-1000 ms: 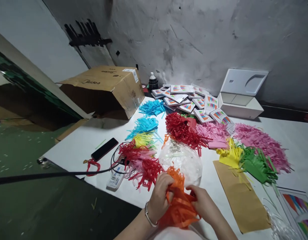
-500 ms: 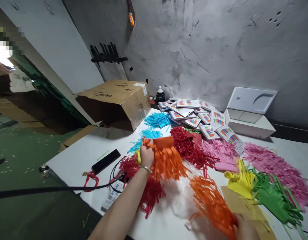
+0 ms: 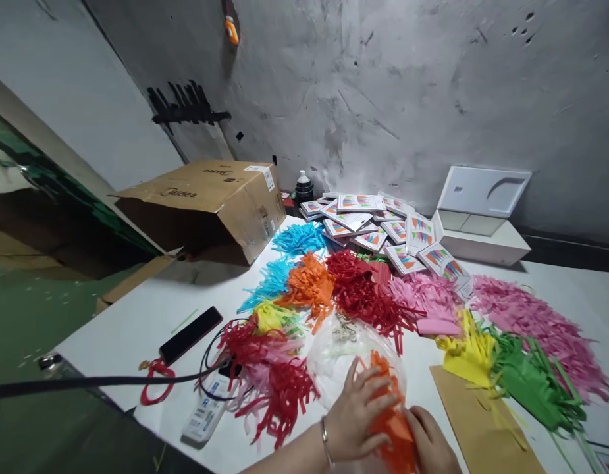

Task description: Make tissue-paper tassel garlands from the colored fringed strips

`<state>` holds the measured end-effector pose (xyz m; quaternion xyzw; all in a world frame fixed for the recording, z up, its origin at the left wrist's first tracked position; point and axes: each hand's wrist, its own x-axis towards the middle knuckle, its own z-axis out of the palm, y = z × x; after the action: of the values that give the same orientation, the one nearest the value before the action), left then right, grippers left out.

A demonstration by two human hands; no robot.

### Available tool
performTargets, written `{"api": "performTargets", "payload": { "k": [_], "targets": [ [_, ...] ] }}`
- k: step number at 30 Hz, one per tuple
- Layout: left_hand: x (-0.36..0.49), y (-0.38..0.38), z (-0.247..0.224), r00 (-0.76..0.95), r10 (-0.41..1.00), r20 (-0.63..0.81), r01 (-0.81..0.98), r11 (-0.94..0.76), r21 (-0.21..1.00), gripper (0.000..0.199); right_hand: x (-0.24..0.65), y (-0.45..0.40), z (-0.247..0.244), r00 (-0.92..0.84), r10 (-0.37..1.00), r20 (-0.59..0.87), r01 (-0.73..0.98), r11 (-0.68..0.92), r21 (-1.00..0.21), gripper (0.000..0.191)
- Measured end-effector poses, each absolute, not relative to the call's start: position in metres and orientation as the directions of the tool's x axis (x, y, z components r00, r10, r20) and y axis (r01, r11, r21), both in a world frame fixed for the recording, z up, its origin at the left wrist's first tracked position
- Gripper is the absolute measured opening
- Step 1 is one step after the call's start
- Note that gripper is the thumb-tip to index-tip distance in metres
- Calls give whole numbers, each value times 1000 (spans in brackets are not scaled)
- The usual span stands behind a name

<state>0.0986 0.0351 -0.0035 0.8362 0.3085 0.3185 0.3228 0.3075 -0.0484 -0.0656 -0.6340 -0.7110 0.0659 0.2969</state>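
Near the front edge of the table, an orange paper fringe (image 3: 397,434) lies over the clear plastic bag (image 3: 328,359). My left hand (image 3: 358,411), with a bracelet at the wrist, rests on this fringe with its fingers spread. At the fringe's right side is my right hand (image 3: 430,444), its fingers bent round the edge; its lower part is cut off by the frame. A second orange fringe bundle (image 3: 311,286) sits farther back, between blue fringes (image 3: 267,283) and dark red fringes (image 3: 366,289). Left of the bag lies a red and pink fringe pile (image 3: 274,385).
An open cardboard box (image 3: 235,210) stands at the back left, beside a pile of printed packs (image 3: 363,220). Pink (image 3: 541,336), yellow (image 3: 469,355) and green fringes (image 3: 538,388) lie to the right, near brown cardboard (image 3: 475,421). A phone (image 3: 191,334) and black cable (image 3: 111,380) are left.
My left hand has left one orange fringe bundle at the back and come down to the front. The other orange fringe, in my right hand, has moved left onto the plastic bag.
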Motion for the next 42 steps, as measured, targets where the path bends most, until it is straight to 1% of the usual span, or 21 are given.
{"api": "performTargets", "payload": {
  "k": [1,3,4,7,9,10,11,13,15,16,17,19,21,25,27,30,32,34,36,39,42],
  "targets": [
    [105,25,-1,640,698,320,304,-613,730,41,301,-49,-63,-38,926,375,854,225,-469,49],
    [113,12,3,617,714,331,327,-615,718,35,295,-48,-55,-31,906,423,845,250,-472,51],
    [114,8,5,586,728,354,343,-619,706,34,294,-48,-51,-8,908,418,843,231,-485,50],
    [110,-5,9,550,724,416,376,-659,651,30,301,-48,-38,87,945,316,814,116,-569,41],
    [105,-17,11,628,687,367,368,-677,638,28,309,-51,-31,120,937,329,793,110,-600,35],
    [103,-22,12,662,679,318,362,-661,657,34,313,-53,-28,119,920,372,791,139,-595,34],
    [101,-26,13,674,690,263,362,-619,697,46,316,-56,-25,104,898,428,794,184,-579,33],
    [102,-27,14,598,784,164,387,-462,798,66,321,-61,-20,64,848,526,792,277,-544,31],
    [109,-18,13,459,887,52,406,-261,876,71,324,-66,-16,45,815,578,776,336,-534,31],
    [115,-10,12,421,907,-18,403,-169,900,69,325,-68,-15,42,805,592,769,353,-534,31],
    [121,-2,11,426,900,-93,385,-87,919,65,325,-71,-14,39,797,603,763,366,-533,32],
    [134,12,11,506,829,-237,299,89,950,49,327,-74,-13,23,784,620,762,387,-518,35],
    [143,21,11,584,750,-311,178,255,950,40,330,-78,-14,19,775,632,771,391,-503,40],
    [150,17,12,662,649,-376,34,474,880,33,334,-85,-16,-46,775,630,759,437,-483,44],
    [152,8,11,698,588,-408,-52,611,790,36,336,-87,-17,-71,774,629,741,463,-486,43],
    [156,-10,5,792,479,-379,-221,803,553,63,338,-87,-18,6,782,623,736,419,-532,39],
    [160,-22,0,856,405,-323,-241,863,444,74,340,-88,-21,72,781,621,736,379,-561,36],
    [164,-33,-5,896,329,-297,-190,890,415,71,344,-88,-26,116,776,621,742,348,-573,36],
    [169,-41,-7,915,283,-288,-141,892,429,62,348,-90,-33,134,778,613,754,321,-573,36],
    [183,-48,-8,903,329,-275,-177,870,460,49,358,-91,-46,137,782,608,779,294,-554,36],
    [197,-52,-7,896,338,-288,-192,880,434,43,383,-91,-55,159,756,636,834,241,-496,35]
  ]
}}
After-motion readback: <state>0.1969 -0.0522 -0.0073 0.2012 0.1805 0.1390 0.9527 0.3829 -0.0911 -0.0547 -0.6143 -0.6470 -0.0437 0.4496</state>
